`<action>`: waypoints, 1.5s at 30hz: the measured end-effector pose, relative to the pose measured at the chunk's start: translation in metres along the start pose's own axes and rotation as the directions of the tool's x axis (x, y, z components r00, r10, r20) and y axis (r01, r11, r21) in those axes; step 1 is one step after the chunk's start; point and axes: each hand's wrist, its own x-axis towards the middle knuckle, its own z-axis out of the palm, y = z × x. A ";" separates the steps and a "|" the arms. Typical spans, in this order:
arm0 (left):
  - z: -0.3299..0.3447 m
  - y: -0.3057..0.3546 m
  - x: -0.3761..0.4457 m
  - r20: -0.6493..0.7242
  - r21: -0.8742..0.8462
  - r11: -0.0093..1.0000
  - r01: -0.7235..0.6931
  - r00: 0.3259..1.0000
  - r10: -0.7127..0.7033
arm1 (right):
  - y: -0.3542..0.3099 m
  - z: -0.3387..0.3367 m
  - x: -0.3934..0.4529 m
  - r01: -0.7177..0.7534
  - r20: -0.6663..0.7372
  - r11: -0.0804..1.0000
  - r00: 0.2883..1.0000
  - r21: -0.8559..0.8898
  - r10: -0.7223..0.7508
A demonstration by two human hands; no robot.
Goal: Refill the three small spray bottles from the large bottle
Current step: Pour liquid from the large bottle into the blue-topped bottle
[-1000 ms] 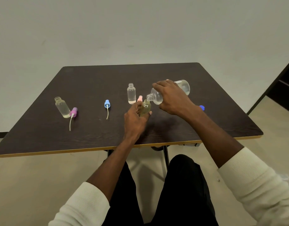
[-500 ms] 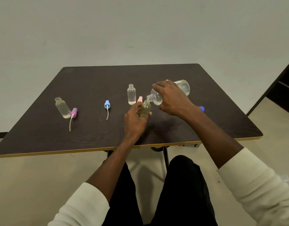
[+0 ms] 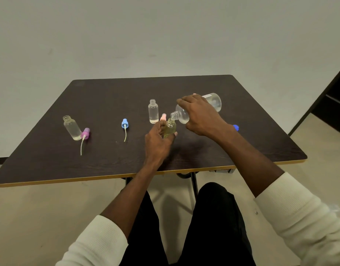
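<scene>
The right hand (image 3: 200, 116) has its grip around the large bottle (image 3: 213, 101), tilted mouth-down over the yellowish small spray bottle (image 3: 170, 128), which the left hand (image 3: 158, 140) grips above the desk (image 3: 107, 96).

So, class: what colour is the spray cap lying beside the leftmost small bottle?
Purple spray cap, clearest in the head view.

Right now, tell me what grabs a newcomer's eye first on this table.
At the table's centre, the right hand tips the large bottle so its neck meets the mouth of a small yellowish bottle held by the left hand. Left of them lie a blue spray cap and a purple spray cap.
</scene>
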 end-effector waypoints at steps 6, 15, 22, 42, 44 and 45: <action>0.000 -0.001 0.000 -0.010 0.031 0.999 0.016 1.000 -0.016 | 0.001 0.002 0.000 0.000 -0.002 1.000 1.000 0.005 0.000; 0.000 0.001 -0.001 -0.024 0.034 0.999 0.021 0.999 -0.021 | 0.001 0.001 0.000 0.004 0.007 1.000 1.000 -0.002 -0.004; -0.001 0.001 -0.002 -0.023 0.047 0.999 0.020 1.000 -0.019 | 0.000 0.000 0.000 -0.001 -0.001 1.000 1.000 0.005 0.001; -0.001 0.002 -0.001 -0.022 0.047 0.998 0.040 0.999 -0.039 | 0.000 -0.001 0.001 -0.003 0.013 1.000 1.000 0.003 0.003; -0.001 0.001 -0.002 -0.021 0.053 0.998 0.040 0.999 -0.039 | -0.001 -0.001 0.001 -0.005 0.016 1.000 1.000 0.006 0.005; -0.001 0.001 -0.002 -0.022 0.060 0.997 0.039 0.999 -0.038 | -0.001 -0.001 0.000 -0.007 0.013 1.000 1.000 0.009 0.007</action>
